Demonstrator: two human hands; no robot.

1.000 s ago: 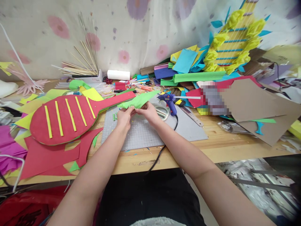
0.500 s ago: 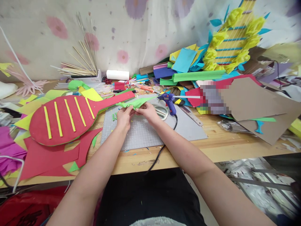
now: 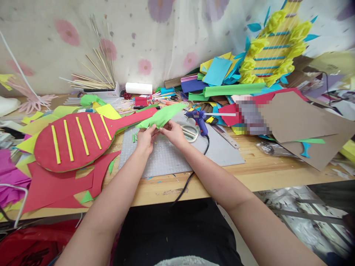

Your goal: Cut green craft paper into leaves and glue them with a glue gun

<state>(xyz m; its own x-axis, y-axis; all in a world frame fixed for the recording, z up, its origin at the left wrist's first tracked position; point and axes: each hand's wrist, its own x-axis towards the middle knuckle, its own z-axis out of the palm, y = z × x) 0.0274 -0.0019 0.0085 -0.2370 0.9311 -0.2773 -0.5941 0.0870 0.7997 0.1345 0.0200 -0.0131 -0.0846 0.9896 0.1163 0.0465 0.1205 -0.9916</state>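
Observation:
Between my two hands is a piece of thin green paper [image 3: 163,115], pinched at its near edge. My left hand [image 3: 146,138] closes thumb and fingers on its left side, and my right hand [image 3: 174,132] grips it close by on the right. The sheet stands up tilted, its far corner pointing right. Below the hands lies a grey cutting mat [image 3: 166,159] with small green scraps. To the left rests a red guitar-shaped cutout [image 3: 74,144] with yellow strips; its neck reaches behind the green paper.
Right of my hands lie scissors [image 3: 190,133], a purple glue gun [image 3: 198,120] with a black cord, and a metal ruler [image 3: 226,136]. Brown cardboard [image 3: 302,118] is piled at the right. A yellow guitar craft [image 3: 273,48] leans at the back. Red scraps [image 3: 61,184] lie front left.
The green paper has tipped up and opened wider, so more of its surface shows. Both hands keep their pinch in nearly the same place.

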